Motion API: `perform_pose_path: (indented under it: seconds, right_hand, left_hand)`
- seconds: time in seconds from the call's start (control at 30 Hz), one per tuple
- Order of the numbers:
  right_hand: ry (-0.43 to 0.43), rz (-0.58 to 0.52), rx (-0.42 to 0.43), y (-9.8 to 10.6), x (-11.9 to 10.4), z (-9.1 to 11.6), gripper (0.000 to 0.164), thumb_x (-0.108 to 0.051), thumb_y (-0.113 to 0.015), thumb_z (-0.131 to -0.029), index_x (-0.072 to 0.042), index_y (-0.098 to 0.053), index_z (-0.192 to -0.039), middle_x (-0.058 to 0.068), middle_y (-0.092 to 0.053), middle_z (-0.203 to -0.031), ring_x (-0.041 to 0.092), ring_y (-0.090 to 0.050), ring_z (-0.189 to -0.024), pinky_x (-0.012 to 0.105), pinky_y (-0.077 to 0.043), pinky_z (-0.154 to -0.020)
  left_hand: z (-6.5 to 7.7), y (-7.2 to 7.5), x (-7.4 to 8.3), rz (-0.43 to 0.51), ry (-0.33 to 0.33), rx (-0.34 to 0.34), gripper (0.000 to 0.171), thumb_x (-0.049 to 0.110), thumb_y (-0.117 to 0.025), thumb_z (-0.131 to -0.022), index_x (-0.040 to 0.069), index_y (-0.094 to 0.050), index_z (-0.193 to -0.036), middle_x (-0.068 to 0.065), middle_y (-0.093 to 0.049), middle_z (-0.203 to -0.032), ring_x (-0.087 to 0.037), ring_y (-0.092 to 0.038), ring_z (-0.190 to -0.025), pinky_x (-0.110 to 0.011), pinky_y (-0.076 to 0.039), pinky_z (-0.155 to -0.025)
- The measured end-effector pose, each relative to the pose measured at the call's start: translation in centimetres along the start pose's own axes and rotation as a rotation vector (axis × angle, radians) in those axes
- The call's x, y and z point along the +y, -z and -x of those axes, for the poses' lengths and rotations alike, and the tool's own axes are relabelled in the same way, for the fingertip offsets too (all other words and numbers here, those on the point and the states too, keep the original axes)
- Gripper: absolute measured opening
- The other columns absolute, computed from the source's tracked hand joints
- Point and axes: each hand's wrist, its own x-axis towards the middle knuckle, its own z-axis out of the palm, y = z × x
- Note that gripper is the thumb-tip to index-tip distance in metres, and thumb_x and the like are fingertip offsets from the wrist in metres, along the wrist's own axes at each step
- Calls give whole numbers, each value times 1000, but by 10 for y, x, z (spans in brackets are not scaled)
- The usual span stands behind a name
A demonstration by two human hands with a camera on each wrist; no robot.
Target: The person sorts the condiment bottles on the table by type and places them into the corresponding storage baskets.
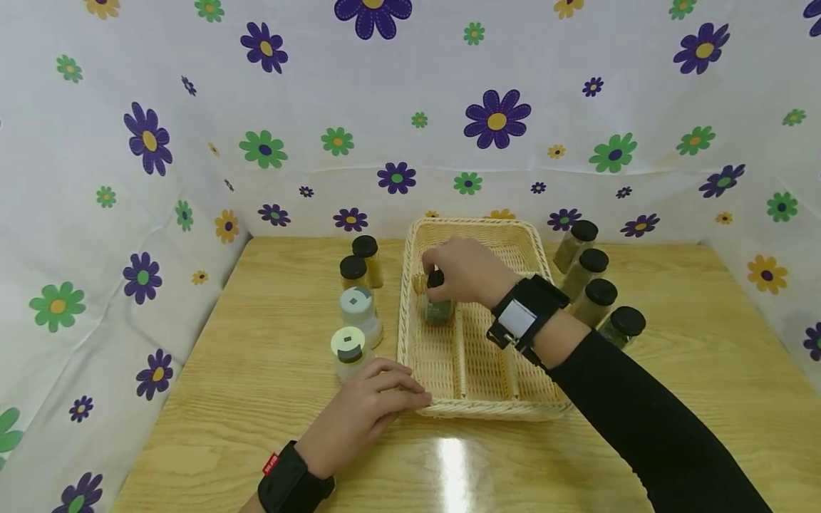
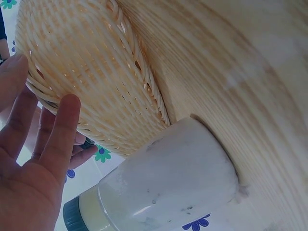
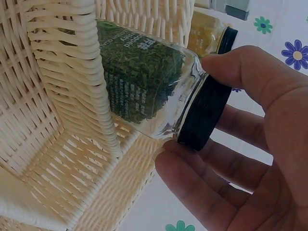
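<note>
My right hand (image 1: 471, 269) pinches the black lid of a glass jar of dried green herbs (image 1: 439, 312). The jar is tilted, its lower part inside the left compartment of a woven basket (image 1: 487, 409). In the right wrist view, thumb and fingers lie on opposite sides of the lid (image 3: 204, 113), and a basket wall hides the jar's base. My left hand (image 1: 372, 400) rests its fingertips on the basket's front left corner, fingers fairly straight. Beside it stands a white-filled jar (image 2: 166, 178), close to the basket's outer wall.
Left of the basket stand another pale-lidded jar (image 1: 357, 308) and two black-lidded jars with yellowish contents (image 1: 374, 274). Several black-lidded jars (image 1: 591, 303) line the right side, near my right forearm. Dividers (image 1: 460, 356) split the basket's front. A flowered cloth (image 1: 295, 185) hangs behind the table.
</note>
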Motion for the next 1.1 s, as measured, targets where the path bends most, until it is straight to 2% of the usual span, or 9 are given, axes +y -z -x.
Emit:
perform_pose_path:
  seconds: [0.23,0.37,0.5,0.6,0.73,0.83,0.93,1.0,1.1]
  right_hand:
    - [-8,3,22,-4,3,4,28,-36,-68,-75,-17,-64,-96,-4,-60,-82,13,-51,-69,26,-45,-58]
    - [-2,6,23,-4,6,13,42,-43,-68,-77,-16,-62,-109,-1,-63,-94,13,-52,-75,28,-47,-65]
    - [-25,-9,56,-1,11,31,53,-52,-66,-78,-17,-58,-117,2,-63,-106,15,-55,-85,33,-50,-73]
    - [-65,-2,104,6,19,55,55,-55,-64,-79,-18,-57,-120,3,-61,-113,18,-57,-92,35,-51,-77]
    - [-117,37,190,16,43,99,53,-53,-63,-81,-17,-57,-119,4,-60,-116,18,-58,-90,36,-52,-77]
    - [-136,71,278,22,66,133,49,-46,-65,-81,-12,-59,-116,7,-62,-107,18,-59,-79,38,-53,-69]
    - [-187,98,346,24,89,163,47,-40,-68,-80,-11,-58,-116,10,-61,-104,23,-58,-81,42,-53,-66]
    - [-235,95,356,23,101,180,50,-39,-69,-80,-11,-56,-119,12,-61,-108,28,-58,-88,46,-52,-70]
    - [-306,78,316,17,113,201,58,-45,-66,-81,-11,-51,-126,16,-58,-116,34,-55,-100,53,-49,-81]
  left_hand:
    - [-2,-1,0,6,-5,-3,24,24,-51,-95,35,-62,-113,19,-54,-110,-5,-39,-113,-27,-36,-98]
    - [-3,-2,-1,12,-6,-10,24,24,-52,-94,36,-62,-113,20,-53,-110,-4,-39,-112,-27,-36,-97]
    - [-2,-3,-1,12,-5,-6,25,23,-53,-94,35,-62,-114,21,-54,-110,-4,-39,-112,-27,-38,-96]
    - [-2,-2,-1,11,-6,-1,25,23,-53,-94,35,-62,-114,21,-54,-110,-4,-39,-113,-27,-38,-96]
    - [-4,-3,1,18,-31,7,24,22,-54,-94,33,-63,-113,19,-55,-111,-6,-40,-113,-26,-38,-96]
    - [-5,-2,1,21,-47,15,25,19,-56,-92,32,-63,-113,18,-55,-112,-8,-41,-112,-27,-38,-96]
    - [-7,0,1,24,-42,11,29,16,-58,-90,32,-63,-114,18,-55,-113,-8,-40,-113,-27,-38,-96]
    - [-8,0,1,30,-41,11,31,14,-59,-89,32,-62,-114,18,-56,-113,-9,-41,-113,-28,-39,-96]
    - [-10,-2,1,43,-41,12,32,13,-59,-89,31,-62,-115,17,-56,-113,-10,-42,-113,-29,-40,-95]
